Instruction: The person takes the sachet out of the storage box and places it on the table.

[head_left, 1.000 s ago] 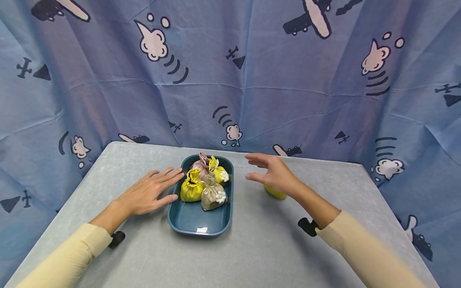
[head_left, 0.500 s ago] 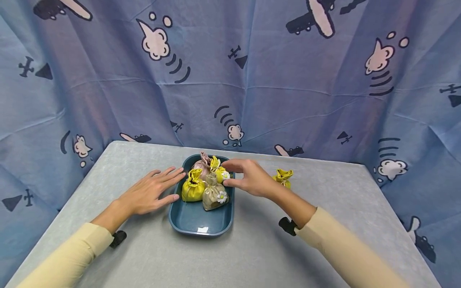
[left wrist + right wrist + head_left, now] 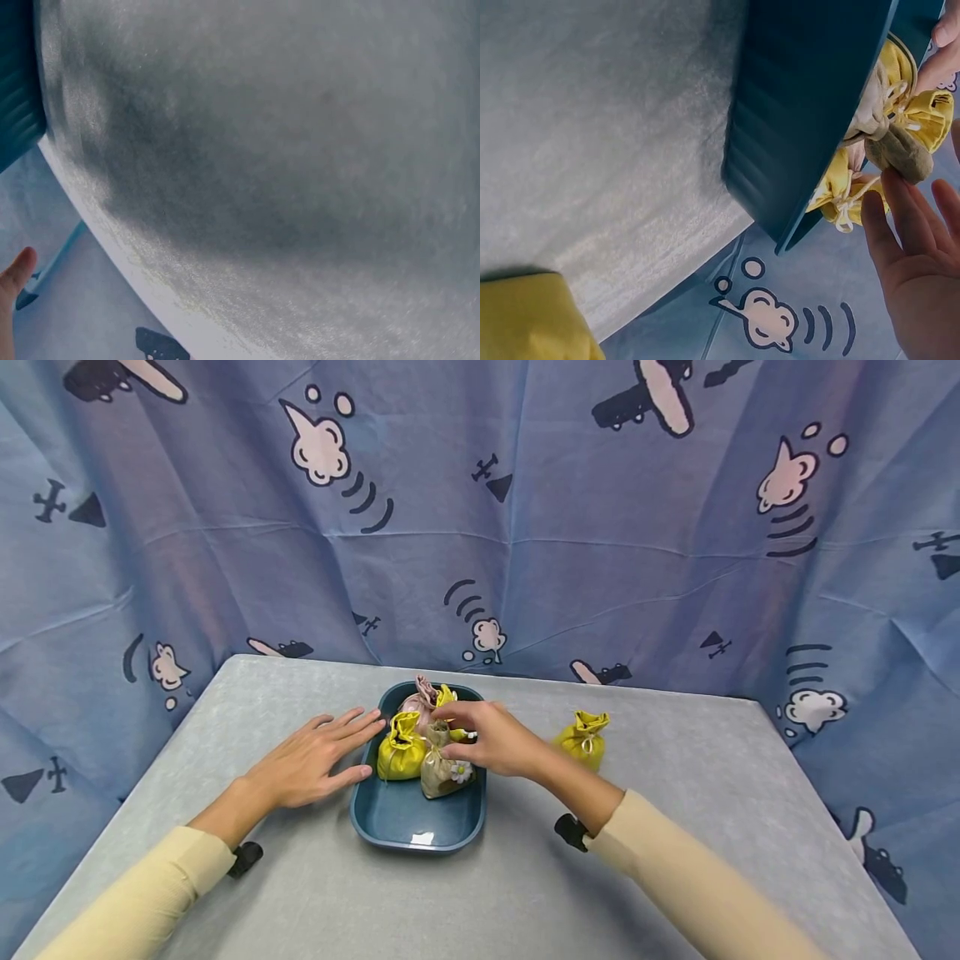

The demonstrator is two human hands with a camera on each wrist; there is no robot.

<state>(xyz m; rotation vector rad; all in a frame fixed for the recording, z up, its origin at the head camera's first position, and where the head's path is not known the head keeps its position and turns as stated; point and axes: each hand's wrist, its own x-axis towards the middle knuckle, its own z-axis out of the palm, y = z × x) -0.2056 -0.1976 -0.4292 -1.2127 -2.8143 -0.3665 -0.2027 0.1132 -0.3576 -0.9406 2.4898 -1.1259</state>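
A blue tray (image 3: 416, 845) holds several small drawstring pouches. The beige pouch (image 3: 442, 774) with a white flower stands in front, beside a yellow pouch (image 3: 400, 756); behind are a pink pouch (image 3: 417, 706) and another yellow pouch (image 3: 446, 693), partly covered by my hand. My right hand (image 3: 498, 739) reaches over the tray's right rim, thumb and fingers spread on either side of the beige pouch's gathered neck. In the right wrist view the fingertips (image 3: 891, 180) come right at that neck. My left hand (image 3: 318, 760) lies with fingers extended at the tray's left rim.
A yellow pouch (image 3: 583, 739) stands on the grey table (image 3: 675, 760) to the right of the tray, behind my right forearm. A blue printed curtain (image 3: 420, 527) hangs along the table's far edge.
My right hand has moved left from the lone yellow pouch on the table to over the tray, reaching the beige pouch's neck. My left hand has stayed at the rim.
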